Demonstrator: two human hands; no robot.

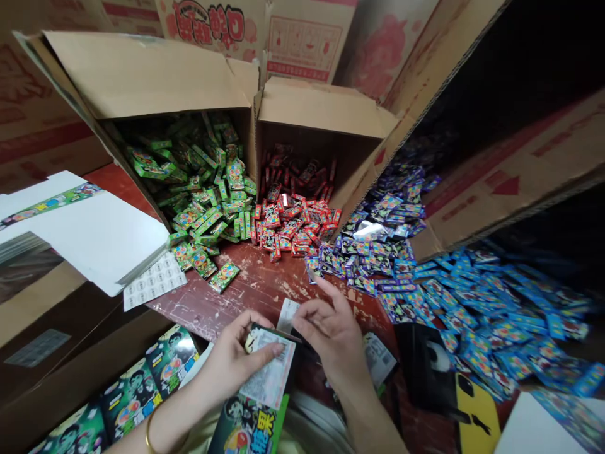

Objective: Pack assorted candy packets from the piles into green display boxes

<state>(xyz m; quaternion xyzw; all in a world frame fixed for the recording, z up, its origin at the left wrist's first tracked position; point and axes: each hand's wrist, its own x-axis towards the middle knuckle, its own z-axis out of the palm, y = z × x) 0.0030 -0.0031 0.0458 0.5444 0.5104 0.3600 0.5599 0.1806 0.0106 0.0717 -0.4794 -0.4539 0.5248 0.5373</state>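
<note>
My left hand (241,353) is closed around a dark printed candy box (269,372), its thumb across the pale label panel. Just below sits a green and black printed panel (250,425); I cannot tell whether it belongs to the same box. My right hand (331,328) hovers at the box's upper right edge, index finger stretched out and the others loosely bent, with nothing visible held. A small white printed sheet (287,313) lies between the hands. Another dark box with a pale label (378,359) is partly hidden behind my right wrist.
Cartons spill green packets (208,202), red packets (293,227), purple packets (378,246) and blue packets (496,309) onto the red table (189,309). At left are white card sheets (108,233), a round-sticker sheet (154,280) and a carton of printed boxes (130,400). A black-and-yellow item (477,410) lies right.
</note>
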